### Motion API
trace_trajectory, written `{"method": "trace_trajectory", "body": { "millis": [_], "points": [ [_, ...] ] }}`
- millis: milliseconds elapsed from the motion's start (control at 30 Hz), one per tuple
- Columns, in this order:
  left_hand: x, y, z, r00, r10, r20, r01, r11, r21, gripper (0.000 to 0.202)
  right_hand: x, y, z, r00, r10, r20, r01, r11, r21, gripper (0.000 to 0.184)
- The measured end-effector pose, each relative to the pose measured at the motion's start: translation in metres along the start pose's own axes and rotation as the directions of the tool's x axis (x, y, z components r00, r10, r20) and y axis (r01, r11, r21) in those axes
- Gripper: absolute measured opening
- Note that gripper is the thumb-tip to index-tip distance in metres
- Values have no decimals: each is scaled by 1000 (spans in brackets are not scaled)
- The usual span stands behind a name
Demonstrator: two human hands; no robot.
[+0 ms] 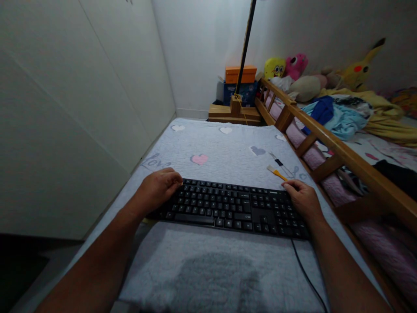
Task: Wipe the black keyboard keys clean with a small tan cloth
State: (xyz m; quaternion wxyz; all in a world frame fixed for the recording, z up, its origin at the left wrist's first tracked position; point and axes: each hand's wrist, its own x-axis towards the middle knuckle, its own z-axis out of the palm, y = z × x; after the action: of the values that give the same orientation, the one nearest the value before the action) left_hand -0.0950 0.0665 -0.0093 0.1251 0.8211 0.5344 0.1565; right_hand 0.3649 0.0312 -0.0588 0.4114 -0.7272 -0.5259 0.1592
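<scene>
A black keyboard (228, 206) lies across a grey quilted sheet with heart prints (224, 148). My left hand (158, 189) is curled over the keyboard's left end, fingers wrapped round its top edge. Gripping the right end is my right hand (302, 200), its fingers bent over the far corner. The keyboard's black cable (306, 274) runs from its right side toward me. Just beyond my right hand lie a small brush with a yellow handle (276, 172) and a thin black tool (279, 162).
A white wardrobe wall (81, 108) stands close on the left. On the right a wooden bed rail (325, 139) borders a bed with clothes and plush toys (286, 67). At the back are wooden blocks (233, 113), a dark pole (245, 48) and an orange box (240, 74).
</scene>
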Motion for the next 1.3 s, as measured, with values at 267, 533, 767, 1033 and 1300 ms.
{"method": "trace_trajectory", "body": {
  "millis": [267, 533, 767, 1033, 1300],
  "points": [
    [0, -5, 0, 998, -38, 58, 34, 996, 77, 20, 0, -3, -1, 1000, -12, 0, 12, 1000, 3, 31],
    [0, -13, -16, 982, -135, 129, 114, 981, 159, 17, 0, -5, -1, 1000, -13, 3, 13, 1000, -4, 31],
    [-2, -26, -24, 970, -191, 149, 167, 973, 161, 19, 0, -2, -1, 1000, -14, 8, 14, 1000, -4, 30],
    [-7, -35, -29, 956, -285, 64, 265, 938, 223, 17, 0, -1, -1, 1000, -14, 6, 14, 1000, -9, 31],
    [0, 33, 2, 994, 70, -82, -80, 990, -120, 24, -2, -6, -1, 1000, 0, 9, 0, 1000, -8, 32]
  ]
}}
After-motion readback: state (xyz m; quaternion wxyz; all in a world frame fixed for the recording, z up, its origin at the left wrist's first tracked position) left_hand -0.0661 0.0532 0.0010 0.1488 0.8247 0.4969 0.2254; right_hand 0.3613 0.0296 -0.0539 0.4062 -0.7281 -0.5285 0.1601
